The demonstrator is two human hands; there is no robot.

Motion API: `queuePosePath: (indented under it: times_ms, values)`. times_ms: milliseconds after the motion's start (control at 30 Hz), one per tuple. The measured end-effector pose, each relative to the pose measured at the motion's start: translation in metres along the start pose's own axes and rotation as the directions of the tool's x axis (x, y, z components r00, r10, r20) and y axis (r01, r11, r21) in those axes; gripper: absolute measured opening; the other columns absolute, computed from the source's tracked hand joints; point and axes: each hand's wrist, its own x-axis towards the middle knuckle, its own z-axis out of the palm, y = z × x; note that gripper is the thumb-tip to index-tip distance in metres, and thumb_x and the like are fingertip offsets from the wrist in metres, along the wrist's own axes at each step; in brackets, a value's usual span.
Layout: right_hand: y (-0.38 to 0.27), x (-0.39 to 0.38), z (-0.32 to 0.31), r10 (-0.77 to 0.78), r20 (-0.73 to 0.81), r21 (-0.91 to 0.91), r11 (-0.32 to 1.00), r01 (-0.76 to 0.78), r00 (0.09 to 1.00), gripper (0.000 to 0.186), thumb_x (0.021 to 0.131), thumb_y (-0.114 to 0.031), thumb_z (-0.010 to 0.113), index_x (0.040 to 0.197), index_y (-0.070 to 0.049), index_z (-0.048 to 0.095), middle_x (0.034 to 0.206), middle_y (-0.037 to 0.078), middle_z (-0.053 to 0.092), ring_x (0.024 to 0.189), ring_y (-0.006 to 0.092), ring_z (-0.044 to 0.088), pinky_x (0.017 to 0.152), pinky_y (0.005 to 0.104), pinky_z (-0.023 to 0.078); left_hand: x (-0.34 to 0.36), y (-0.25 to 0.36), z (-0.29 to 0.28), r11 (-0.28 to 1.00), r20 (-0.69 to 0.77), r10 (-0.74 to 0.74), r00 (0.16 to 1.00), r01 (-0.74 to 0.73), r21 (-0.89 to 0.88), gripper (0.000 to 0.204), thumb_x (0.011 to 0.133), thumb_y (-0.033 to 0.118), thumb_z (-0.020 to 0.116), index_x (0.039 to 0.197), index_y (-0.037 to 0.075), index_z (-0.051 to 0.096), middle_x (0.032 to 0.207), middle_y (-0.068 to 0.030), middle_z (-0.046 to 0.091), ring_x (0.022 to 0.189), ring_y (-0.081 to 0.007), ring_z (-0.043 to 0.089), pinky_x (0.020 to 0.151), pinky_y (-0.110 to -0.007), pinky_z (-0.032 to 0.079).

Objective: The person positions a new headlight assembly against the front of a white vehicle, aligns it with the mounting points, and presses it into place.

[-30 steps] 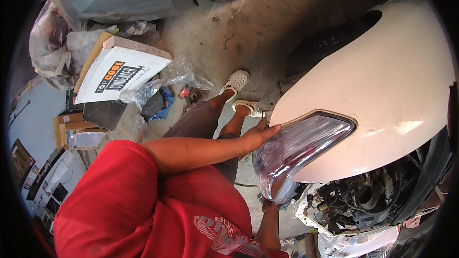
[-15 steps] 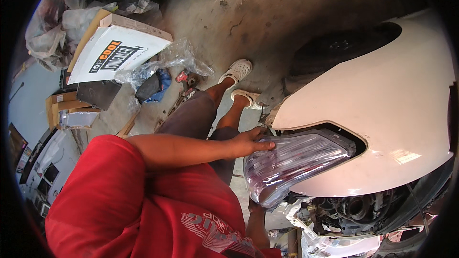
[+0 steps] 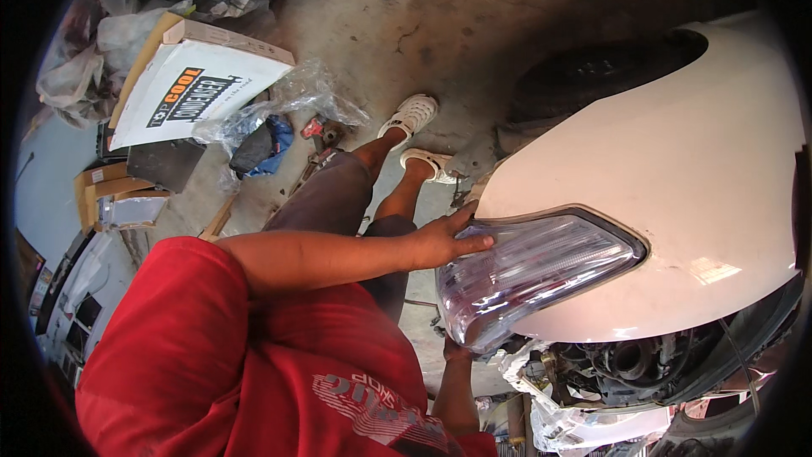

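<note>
A clear-lensed headlight (image 3: 541, 258) sits in the cut-out of a white car fender (image 3: 660, 161), its pointed end close against the opening's dark edge. My left hand (image 3: 444, 241) grips the headlight's near end at the upper side, thumb lying on the lens. The fingers reach round the edge by the fender and are partly hidden. Lower down, my right hand (image 3: 458, 349) holds the headlight's bottom corner from beneath. Most of its fingers are out of sight behind the lamp.
Exposed engine-bay parts (image 3: 626, 364) lie below the fender. A dark wheel well (image 3: 592, 76) is at the far side. On the floor at left are a white carton (image 3: 199, 89), clear plastic wrap (image 3: 309, 93), a red power tool (image 3: 313, 127) and opened cardboard boxes (image 3: 127, 190).
The headlight has moved right, further into the fender opening, and the dark gap around its pointed end has narrowed. Both hands have stayed on it.
</note>
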Motion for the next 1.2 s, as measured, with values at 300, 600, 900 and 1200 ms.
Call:
queuePosePath:
  times_ms: [300,600,900,1200]
  values:
    - [-0.007,0.014,0.0,-0.026,-0.037,-0.007,1.0,0.026,0.999,0.054,0.095,-0.035,0.064,0.144,-0.016,0.05,0.136,0.01,0.061,0.116,0.0286,0.063,0.096,0.0498,0.054,-0.014,0.016,0.036,0.915,0.023,0.121,0.992,-0.12,0.385,0.137,0.073,0.075,0.071,0.154,-0.012,0.003,0.157,-0.0415,0.006,0.149,-0.0552,0.002,0.122,-0.054,0.013]
    - [-0.011,0.025,-0.003,-0.031,-0.074,0.033,0.999,0.034,0.997,0.053,0.095,-0.035,0.064,0.143,-0.016,0.05,0.135,0.011,0.061,0.116,0.029,0.063,0.096,0.0495,0.054,-0.016,0.039,0.046,0.827,-0.041,0.163,0.986,-0.114,0.55,0.14,0.062,0.06,0.089,0.152,-0.011,0.009,0.154,-0.0399,0.018,0.147,-0.0518,0.018,0.121,-0.049,0.022]
    - [-0.014,0.027,-0.019,-0.008,-0.099,0.072,0.997,0.015,0.995,0.053,0.095,-0.036,0.063,0.142,-0.015,0.051,0.135,0.012,0.061,0.115,0.0295,0.063,0.096,0.0493,0.054,-0.011,0.066,0.059,0.721,-0.018,0.325,0.945,-0.236,0.652,0.127,0.071,0.062,0.081,0.153,-0.009,0.015,0.152,-0.0385,0.025,0.146,-0.051,0.022,0.121,-0.052,0.022]
    - [-0.016,0.031,-0.02,0.009,-0.099,0.069,0.998,-0.002,0.995,0.052,0.095,-0.036,0.063,0.142,-0.015,0.052,0.135,0.013,0.061,0.115,0.0299,0.064,0.096,0.0491,0.054,-0.014,0.076,0.067,0.657,-0.02,0.379,0.925,-0.254,0.71,0.124,0.076,0.066,0.075,0.152,-0.011,0.015,0.151,-0.0394,0.026,0.145,-0.0514,0.024,0.12,-0.053,0.021]
